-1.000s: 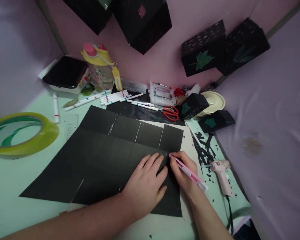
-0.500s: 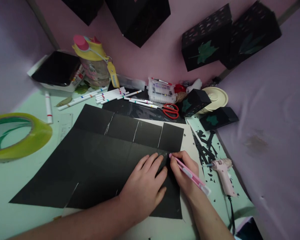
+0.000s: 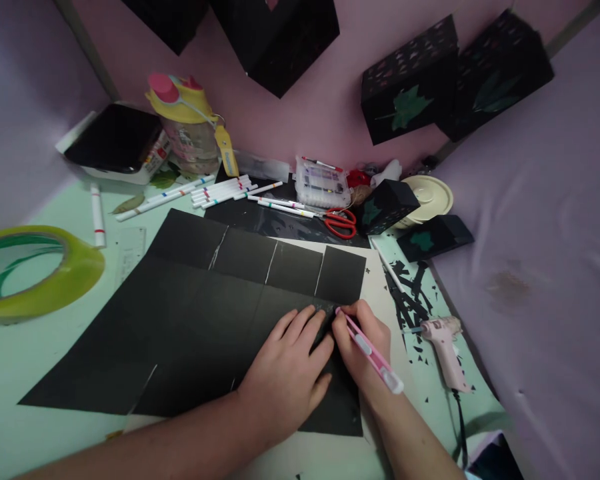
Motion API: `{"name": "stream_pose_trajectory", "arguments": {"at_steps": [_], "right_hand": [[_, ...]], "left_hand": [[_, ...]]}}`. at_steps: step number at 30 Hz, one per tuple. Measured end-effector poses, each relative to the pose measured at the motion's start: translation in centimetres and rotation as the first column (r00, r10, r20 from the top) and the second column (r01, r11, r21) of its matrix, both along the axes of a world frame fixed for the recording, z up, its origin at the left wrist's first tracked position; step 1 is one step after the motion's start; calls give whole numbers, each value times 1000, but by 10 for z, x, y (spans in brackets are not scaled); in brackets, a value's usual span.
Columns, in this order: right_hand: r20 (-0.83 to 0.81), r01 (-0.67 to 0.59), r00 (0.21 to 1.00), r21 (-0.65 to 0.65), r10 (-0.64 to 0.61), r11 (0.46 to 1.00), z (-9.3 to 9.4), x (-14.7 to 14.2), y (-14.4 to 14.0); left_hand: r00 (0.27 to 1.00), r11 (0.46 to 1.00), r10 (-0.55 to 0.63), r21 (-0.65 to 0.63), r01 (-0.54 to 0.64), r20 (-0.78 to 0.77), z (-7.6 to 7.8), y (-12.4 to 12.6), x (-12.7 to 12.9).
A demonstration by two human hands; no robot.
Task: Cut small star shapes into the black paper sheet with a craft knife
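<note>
A large sheet of black card (image 3: 180, 313) lies on the table, with white-edged slits along its far strip and near edge. My left hand (image 3: 290, 367) rests flat on its right part, fingers spread. In my right hand (image 3: 365, 340) is a slim pink craft knife (image 3: 370, 350), held like a pen. Its tip meets the card just right of my left fingertips, by some faint white marks; the blade itself is too small to make out. Under the card, a pale board (image 3: 380, 287) shows at the right and near edges.
Right of the board lie black paper scraps (image 3: 410, 293) and a pink glue gun (image 3: 447, 350) with its cord. Behind are red-handled scissors (image 3: 341, 223), white markers (image 3: 220, 192), a clear case (image 3: 323, 183) and a bottle (image 3: 187, 127). Wide yellow-green tape (image 3: 80, 273) lies left. Black boxes (image 3: 410, 80) hang above.
My right hand has shifted slightly left, and the craft knife's rear end has swung left and toward me. My left hand keeps its place on the card.
</note>
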State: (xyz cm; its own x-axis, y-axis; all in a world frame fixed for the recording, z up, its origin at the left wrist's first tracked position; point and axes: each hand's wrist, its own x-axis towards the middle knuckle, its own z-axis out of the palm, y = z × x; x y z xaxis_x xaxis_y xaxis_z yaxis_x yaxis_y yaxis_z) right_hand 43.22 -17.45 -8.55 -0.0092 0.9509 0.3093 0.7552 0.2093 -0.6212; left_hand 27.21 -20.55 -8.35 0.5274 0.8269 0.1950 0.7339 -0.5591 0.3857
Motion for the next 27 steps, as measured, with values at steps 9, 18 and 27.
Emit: {"name": "stream_pose_trajectory", "arguments": {"at_steps": [9,18,27], "right_hand": [[-38,-5,999,2,5,1000,-2,1,0],[-100,-3,995,-55,-3,999,0,2,0],[-138,60,988,-48,-66,997,-1,2,0]], "left_hand": [[1000,999,4,37,-4,-10,-1,1,1],[1000,999,5,41,-5,-24,-3,0,1],[1000,999,4,36,-3,-28,-3,1,2]]}}
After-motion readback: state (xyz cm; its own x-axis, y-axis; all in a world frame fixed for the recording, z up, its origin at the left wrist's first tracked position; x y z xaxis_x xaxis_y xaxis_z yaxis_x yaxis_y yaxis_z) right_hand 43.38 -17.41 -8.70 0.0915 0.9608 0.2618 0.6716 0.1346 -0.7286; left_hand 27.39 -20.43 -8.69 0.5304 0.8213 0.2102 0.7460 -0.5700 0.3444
